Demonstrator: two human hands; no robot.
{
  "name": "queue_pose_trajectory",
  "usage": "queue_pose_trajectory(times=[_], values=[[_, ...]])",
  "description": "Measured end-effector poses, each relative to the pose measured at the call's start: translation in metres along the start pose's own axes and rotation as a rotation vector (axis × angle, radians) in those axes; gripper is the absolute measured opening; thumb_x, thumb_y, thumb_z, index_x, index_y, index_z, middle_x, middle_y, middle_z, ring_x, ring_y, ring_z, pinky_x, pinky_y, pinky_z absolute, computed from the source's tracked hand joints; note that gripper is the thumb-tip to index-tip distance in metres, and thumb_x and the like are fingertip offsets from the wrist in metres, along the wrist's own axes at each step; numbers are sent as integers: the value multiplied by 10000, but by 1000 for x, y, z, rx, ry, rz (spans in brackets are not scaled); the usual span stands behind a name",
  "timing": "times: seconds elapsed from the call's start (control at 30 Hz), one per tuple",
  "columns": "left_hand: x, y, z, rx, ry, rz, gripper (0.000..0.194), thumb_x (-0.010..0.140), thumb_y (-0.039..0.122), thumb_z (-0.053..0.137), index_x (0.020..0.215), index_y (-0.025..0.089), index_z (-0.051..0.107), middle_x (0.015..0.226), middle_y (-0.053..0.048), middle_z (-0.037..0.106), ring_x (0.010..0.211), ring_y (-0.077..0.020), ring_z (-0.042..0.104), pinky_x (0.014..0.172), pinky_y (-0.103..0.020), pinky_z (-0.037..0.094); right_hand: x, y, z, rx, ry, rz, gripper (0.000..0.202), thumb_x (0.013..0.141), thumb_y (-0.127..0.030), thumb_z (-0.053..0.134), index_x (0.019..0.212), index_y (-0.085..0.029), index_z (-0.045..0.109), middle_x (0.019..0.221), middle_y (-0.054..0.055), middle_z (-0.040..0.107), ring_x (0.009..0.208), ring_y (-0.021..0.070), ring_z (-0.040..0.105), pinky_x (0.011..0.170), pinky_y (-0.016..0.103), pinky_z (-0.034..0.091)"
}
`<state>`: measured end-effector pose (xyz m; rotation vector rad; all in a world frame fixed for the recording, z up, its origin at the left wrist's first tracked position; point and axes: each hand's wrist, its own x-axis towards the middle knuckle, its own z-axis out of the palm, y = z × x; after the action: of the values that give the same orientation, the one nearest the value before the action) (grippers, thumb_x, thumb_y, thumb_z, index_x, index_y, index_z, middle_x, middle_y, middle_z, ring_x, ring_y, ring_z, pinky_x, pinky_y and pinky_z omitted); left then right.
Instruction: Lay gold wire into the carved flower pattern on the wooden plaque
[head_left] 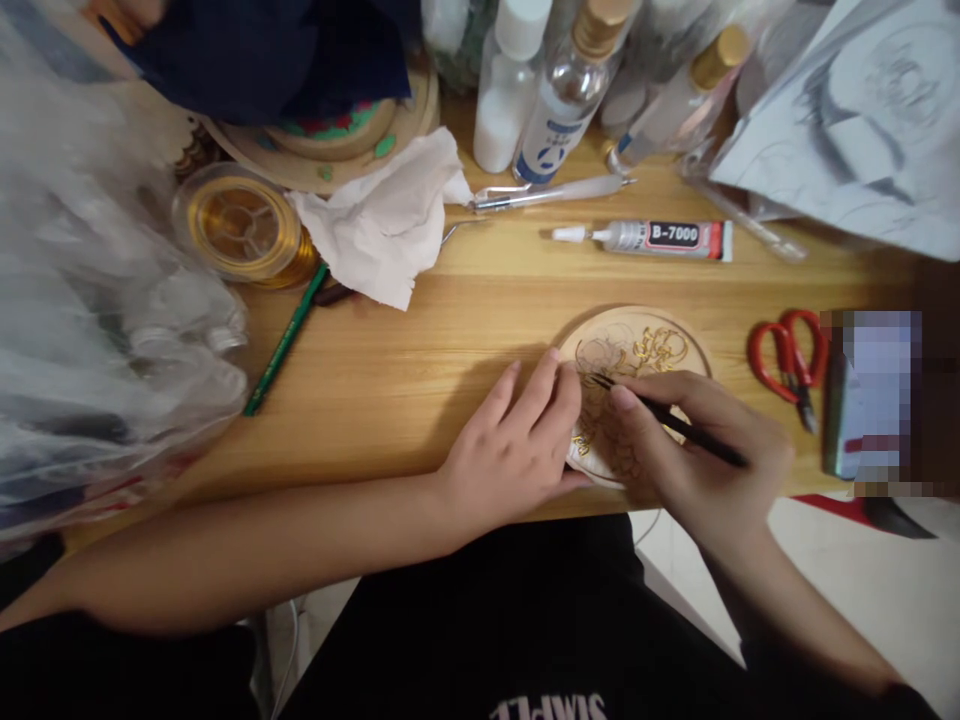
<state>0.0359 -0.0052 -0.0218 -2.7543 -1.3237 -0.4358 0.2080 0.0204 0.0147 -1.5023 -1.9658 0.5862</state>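
A round wooden disc (pixel 712 362) with a raised rim lies near the front edge of the table. On it are gold wire pieces (pixel 660 345), with looped outlines across its face. My left hand (pixel 517 440) holds the disc's left side, its fingers at the rim and the thumb at the front. Black tweezers (pixel 694 432) are pinched in my right hand (pixel 712 450) like a pen. Their tips are over the left-centre part of the disc, near my left fingers. Whether the tips grip a wire piece is too small to tell. My right hand hides part of the disc.
Behind the disc lie a B-7000 glue tube (pixel 664 240) and a pen-like tool (pixel 555 192). Bottles (pixel 559 110) stand at the back. Red-handled cutters (pixel 791 360) and a phone (pixel 874 395) are right. A wire spool (pixel 240 225), tissue (pixel 386 220) and green pencil (pixel 285 345) are left.
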Motion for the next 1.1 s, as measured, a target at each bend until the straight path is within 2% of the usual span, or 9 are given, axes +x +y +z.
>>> queue_pose_trajectory(times=[0.73,0.93,1.1], values=[[0,0,0,-3,10,4,709,951,596,407,1274,-14,570,1338,-176,566,1278,-328,486,1030,-434,435,-3,-2,6,34,44,142,62,797,-198,707,850,-229,697,770,-2,712,662,130,659,608,260,552],[0,-1,0,-5,20,2,666,983,553,355,1263,-9,580,1333,-177,570,1277,-324,492,1026,-431,437,-2,-5,10,27,79,214,12,806,-230,703,807,-220,696,708,-15,705,606,111,644,565,229,531],[-1,-1,1,-8,20,6,667,978,560,366,1254,-7,587,1334,-176,568,1281,-330,487,1018,-432,441,0,-11,14,-30,117,237,74,819,-259,687,762,-213,690,649,-11,693,550,112,624,519,230,513]])
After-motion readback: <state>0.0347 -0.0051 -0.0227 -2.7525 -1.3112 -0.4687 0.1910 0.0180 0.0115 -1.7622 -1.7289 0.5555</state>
